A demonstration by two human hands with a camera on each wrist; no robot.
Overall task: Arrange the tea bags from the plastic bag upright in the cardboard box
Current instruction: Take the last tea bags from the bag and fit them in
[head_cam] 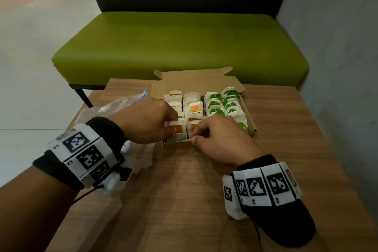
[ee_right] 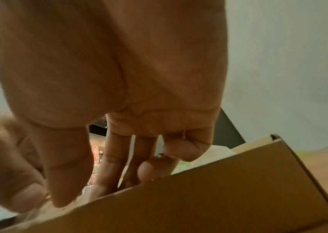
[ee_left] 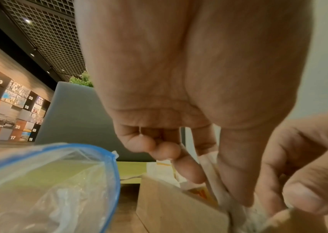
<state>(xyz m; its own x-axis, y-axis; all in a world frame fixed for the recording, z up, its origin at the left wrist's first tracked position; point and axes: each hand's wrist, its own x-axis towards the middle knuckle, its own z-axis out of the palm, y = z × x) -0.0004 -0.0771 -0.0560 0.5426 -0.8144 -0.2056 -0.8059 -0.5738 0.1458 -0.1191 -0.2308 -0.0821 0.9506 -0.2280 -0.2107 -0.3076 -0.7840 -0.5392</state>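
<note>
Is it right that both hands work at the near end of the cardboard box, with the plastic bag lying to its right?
Not quite: the plastic bag lies left of the cardboard box, as the head view shows. Both hands do work at its near end.

The cardboard box (head_cam: 206, 80) is plain kraft brown, inside and out. Toward three o'clock inside it, the tea bags (head_cam: 216, 106) are white with leaf-green labels; toward nine o'clock the tea bags (head_cam: 195, 106) are white with orange-yellow tags, one bearing a red letter. At nine o'clock of the box, the plastic bag (head_cam: 108, 106) is clear with a blue zip edge. The table (head_cam: 204, 200) shows a mid-brown wood grain. At twelve o'clock, the bench (head_cam: 180, 45) seat is olive green with a dark back. Both wristbands (head_cam: 86, 155) are black, carrying white blocks printed with black square codes.
</note>
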